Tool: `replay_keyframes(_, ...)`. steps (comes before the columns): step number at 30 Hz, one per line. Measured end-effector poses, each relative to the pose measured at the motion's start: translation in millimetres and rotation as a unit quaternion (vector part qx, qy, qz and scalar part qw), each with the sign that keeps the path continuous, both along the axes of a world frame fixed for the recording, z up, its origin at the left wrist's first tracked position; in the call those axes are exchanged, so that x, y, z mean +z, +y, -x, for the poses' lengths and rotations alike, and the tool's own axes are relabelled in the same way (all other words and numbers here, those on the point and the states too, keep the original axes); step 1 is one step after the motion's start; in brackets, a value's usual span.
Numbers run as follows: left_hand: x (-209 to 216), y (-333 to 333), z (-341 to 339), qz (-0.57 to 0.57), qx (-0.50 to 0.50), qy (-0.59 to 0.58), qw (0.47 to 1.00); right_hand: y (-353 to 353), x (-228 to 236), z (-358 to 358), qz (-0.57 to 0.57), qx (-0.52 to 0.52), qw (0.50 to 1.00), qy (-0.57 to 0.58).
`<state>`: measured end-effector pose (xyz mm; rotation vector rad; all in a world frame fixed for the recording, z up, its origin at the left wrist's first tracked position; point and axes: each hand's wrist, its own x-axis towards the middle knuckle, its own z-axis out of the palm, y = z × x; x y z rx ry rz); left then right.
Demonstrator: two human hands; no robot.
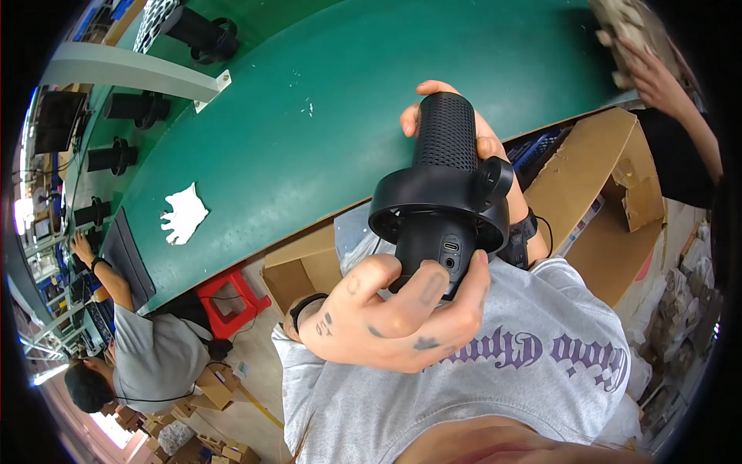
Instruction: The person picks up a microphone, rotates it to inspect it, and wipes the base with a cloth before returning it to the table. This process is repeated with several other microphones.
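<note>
A black desktop microphone (446, 143) with a perforated grille is held in front of my chest. A wide ring-shaped mount (390, 199) with a round side knob (493, 180) goes around its body. My right hand (487, 138) wraps the grille end from behind, its fingertips showing at the left. My left hand (402, 317) grips the lower end, the fingers curled close to a small oblong port and a round jack. The microphone's bottom is partly hidden by these fingers.
A white glove (185, 214) lies on the green table (270, 170). Several black microphones (202, 35) stand along the left beyond a metal frame (127, 68). Cardboard boxes (580, 189) and a red stool (232, 301) are below the edge. Co-workers are at both sides; one hand (657, 81) holds a tan piece.
</note>
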<state>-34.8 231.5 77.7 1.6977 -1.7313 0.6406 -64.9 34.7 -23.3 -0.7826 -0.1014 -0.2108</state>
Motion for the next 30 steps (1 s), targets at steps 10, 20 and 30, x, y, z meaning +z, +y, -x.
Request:
replay_keyframes(10, 8, 9, -6, -0.042, -0.058, -0.162, 0.984, 5, -1, 4, -0.006, 0.021, 1.0, -0.02)
replay_keyframes(20, 39, 2, -23, -0.115, -0.289, -0.496, 0.811, 9, -13, 8, -0.068, 0.033, 0.995, -0.061)
replay_keyframes(30, -40, 12, -26, 0.047, 0.065, 0.5, 0.862, -36, 28, 14, -0.058, -0.324, 0.944, 0.009)
